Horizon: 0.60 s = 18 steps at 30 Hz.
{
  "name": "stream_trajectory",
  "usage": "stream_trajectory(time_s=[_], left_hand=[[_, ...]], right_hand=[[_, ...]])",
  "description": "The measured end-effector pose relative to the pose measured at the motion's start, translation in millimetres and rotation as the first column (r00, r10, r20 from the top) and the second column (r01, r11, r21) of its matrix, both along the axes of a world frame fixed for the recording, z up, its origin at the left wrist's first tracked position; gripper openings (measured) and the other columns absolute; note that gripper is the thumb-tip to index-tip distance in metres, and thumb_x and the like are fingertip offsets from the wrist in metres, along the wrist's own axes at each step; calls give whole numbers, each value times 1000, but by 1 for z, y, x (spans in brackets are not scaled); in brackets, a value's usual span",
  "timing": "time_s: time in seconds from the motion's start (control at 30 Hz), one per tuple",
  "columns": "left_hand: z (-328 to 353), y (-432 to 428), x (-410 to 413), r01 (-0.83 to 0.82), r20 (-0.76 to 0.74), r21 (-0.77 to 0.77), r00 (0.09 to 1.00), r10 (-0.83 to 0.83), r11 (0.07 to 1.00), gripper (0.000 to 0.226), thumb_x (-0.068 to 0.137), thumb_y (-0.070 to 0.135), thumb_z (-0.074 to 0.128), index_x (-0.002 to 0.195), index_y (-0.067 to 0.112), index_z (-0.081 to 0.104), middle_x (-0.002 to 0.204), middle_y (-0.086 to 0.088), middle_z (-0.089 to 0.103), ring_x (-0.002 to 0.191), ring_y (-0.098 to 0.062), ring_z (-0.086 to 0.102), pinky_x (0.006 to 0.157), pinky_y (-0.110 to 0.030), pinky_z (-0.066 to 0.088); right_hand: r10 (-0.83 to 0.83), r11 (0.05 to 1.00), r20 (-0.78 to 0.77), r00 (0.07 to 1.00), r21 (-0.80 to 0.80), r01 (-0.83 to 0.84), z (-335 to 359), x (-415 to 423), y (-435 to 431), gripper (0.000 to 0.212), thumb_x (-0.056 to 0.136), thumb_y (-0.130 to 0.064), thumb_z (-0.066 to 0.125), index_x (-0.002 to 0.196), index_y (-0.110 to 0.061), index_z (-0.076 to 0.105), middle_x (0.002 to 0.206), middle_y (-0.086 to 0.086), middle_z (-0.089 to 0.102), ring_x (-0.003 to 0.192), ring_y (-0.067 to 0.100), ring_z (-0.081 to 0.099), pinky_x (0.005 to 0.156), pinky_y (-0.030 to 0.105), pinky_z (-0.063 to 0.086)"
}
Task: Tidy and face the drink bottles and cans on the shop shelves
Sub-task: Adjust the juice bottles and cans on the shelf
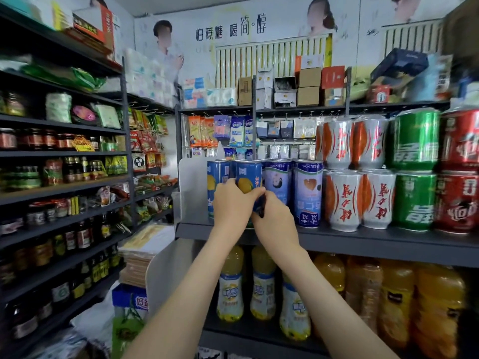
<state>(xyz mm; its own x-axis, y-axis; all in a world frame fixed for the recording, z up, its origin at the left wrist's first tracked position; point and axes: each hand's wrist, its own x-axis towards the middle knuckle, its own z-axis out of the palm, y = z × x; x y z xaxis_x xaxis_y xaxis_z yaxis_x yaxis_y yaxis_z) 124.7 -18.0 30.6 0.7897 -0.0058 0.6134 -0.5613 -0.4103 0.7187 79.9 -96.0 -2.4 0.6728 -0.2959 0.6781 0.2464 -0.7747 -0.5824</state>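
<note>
The left hand (pixel 231 203) and right hand (pixel 275 219) both grip the blue fruit can (pixel 249 177), standing near the white end divider (pixel 190 193), seemingly to turn its label frontward.

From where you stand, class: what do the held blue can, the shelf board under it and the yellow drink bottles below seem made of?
Blue can: probably thin metal, glossy printed skin, pale rim on top.
Shelf board: likely painted steel, matt dark grey, thin flat front edge.
Yellow drink bottles: clear plastic, it seems; the drink shows through above glossy labels.
</note>
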Motion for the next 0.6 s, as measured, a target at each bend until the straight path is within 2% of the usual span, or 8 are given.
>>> stream_trajectory(time_s=[0.13, 0.3, 0.47, 0.6], left_hand=[[-5, -4, 2, -14, 31, 39, 999, 13, 999, 65, 81, 46, 66, 129, 8, 43, 122, -8, 52, 111, -25, 52, 88, -36, 45], [-12, 4, 6, -91, 109, 119, 991, 78, 989, 59, 85, 40, 65, 131, 9, 44, 124, -10, 44, 119, -25, 42, 93, -34, 39], [-17, 21, 10, -127, 135, 123, 985, 110, 984, 48, 86, 26, 64, 128, 11, 46, 124, -9, 43, 119, -23, 42, 94, -31, 37], [-35, 33, 1, -118, 216, 53, 971, 104, 992, 34, 90, 19, 58, 123, 12, 50, 117, -6, 48, 108, -22, 51, 90, -34, 44]], right_hand=[[-53, 997, -37, 998, -51, 51, 4, 4, 3, 26, 92, -15, 52, 116, -6, 47, 114, 12, 61, 103, 29, 58, 75, 32, 43], [-79, 996, -80, 994, -50, 76, 9, 8, 6, 20, 94, -15, 48, 112, -6, 47, 112, 14, 60, 101, 30, 58, 73, 32, 43], [-53, 998, -122, 991, -22, 51, 14, 25, 11, 25, 94, -20, 52, 112, -4, 48, 113, 15, 59, 102, 31, 58, 71, 29, 40], [-14, 999, -126, 992, -41, 8, 8, 32, 12, 29, 93, -19, 56, 115, -2, 48, 111, 18, 60, 103, 33, 58, 75, 32, 44]])
